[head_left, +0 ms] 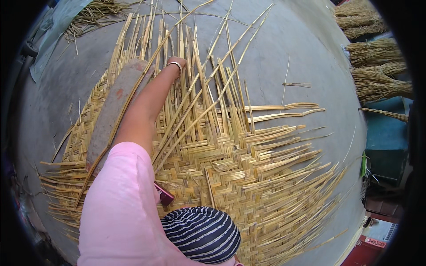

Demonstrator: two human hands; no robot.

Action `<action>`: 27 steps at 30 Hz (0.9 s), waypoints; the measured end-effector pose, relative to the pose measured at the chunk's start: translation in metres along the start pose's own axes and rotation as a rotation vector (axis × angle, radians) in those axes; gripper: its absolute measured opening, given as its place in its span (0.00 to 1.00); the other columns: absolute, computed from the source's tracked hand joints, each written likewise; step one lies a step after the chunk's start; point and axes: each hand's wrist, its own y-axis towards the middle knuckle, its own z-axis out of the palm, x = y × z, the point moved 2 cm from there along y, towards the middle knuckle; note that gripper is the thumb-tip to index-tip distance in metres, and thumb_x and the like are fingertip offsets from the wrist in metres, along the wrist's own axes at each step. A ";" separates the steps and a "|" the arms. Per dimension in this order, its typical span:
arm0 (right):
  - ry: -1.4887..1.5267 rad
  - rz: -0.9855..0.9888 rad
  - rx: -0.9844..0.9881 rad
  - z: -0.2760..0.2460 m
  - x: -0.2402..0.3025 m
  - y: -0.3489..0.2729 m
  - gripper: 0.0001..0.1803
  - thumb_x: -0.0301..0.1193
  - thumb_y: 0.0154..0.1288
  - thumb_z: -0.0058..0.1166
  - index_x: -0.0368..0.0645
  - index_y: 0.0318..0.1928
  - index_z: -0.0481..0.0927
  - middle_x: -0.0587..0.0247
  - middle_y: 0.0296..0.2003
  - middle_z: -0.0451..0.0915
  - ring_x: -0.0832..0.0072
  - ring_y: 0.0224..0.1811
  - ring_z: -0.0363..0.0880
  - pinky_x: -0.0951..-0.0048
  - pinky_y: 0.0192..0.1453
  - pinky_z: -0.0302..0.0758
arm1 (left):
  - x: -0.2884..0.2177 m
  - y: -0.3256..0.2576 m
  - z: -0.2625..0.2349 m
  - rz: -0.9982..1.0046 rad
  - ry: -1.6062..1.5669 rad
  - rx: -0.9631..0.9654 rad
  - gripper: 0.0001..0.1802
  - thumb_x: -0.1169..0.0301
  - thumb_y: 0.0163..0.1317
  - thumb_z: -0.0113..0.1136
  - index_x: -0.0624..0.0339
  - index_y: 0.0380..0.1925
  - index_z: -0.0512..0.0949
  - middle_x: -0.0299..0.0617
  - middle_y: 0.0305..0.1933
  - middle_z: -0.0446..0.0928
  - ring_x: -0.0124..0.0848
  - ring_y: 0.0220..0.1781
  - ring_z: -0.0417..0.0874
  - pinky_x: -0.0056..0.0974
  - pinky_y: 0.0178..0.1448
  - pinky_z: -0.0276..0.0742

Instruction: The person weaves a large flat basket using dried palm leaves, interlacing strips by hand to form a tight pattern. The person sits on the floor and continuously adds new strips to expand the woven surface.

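My left arm in a pink sleeve reaches forward over a woven reed mat (191, 166). The left hand (177, 63), with a pale bangle at its wrist, is closed at the mat's far side, around upright reed strips (181, 37). Its fingertips are mostly hidden. Several long loose strips (230, 80) cross over the weave just right of this hand. A worn wooden plank (111, 113) lies on the mat left of my forearm, with a long strip along its edge. My right hand is not in view. A knee in striped dark cloth (202, 235) covers part of the near weave.
Unwoven strip ends (306, 181) fan out to the right across the grey floor (319, 71). Bundles of dry stalks (377, 66) line the far right. More stalks (95, 13) and a pale plastic sheet (55, 35) lie at upper left. A small purple object (164, 195) sits beside my sleeve.
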 end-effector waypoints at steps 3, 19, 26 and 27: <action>-0.068 0.002 0.020 -0.005 0.006 -0.002 0.19 0.42 0.68 0.43 0.38 0.27 0.68 0.55 0.18 0.70 0.75 0.22 0.59 0.68 0.28 0.65 | -0.037 -0.009 0.005 -0.059 -0.643 0.106 0.09 0.70 0.56 0.52 0.66 0.30 0.73 0.44 0.25 0.76 0.35 0.24 0.78 0.39 0.27 0.76; -0.368 -0.421 -0.172 -0.054 0.080 0.030 0.12 0.35 0.62 0.49 0.41 0.40 0.77 0.50 0.35 0.77 0.53 0.39 0.75 0.61 0.45 0.71 | -0.255 -0.163 -0.078 0.497 -0.783 0.293 0.11 0.66 0.67 0.44 0.61 0.38 0.72 0.40 0.27 0.76 0.30 0.24 0.78 0.34 0.27 0.75; 0.091 -0.915 -0.217 -0.122 0.320 0.064 0.12 0.32 0.66 0.50 0.38 0.44 0.76 0.63 0.36 0.78 0.80 0.35 0.73 0.78 0.40 0.71 | -0.222 -0.288 -0.019 0.731 -0.500 0.515 0.11 0.64 0.68 0.46 0.58 0.34 0.74 0.30 0.21 0.70 0.18 0.19 0.68 0.23 0.23 0.63; 0.290 -0.905 -0.088 -0.130 0.354 0.056 0.15 0.32 0.68 0.48 0.36 0.49 0.73 0.68 0.39 0.77 0.81 0.42 0.73 0.80 0.49 0.69 | -0.215 -0.305 -0.010 0.755 -0.457 0.534 0.11 0.64 0.68 0.46 0.58 0.33 0.74 0.29 0.21 0.69 0.17 0.18 0.66 0.22 0.23 0.61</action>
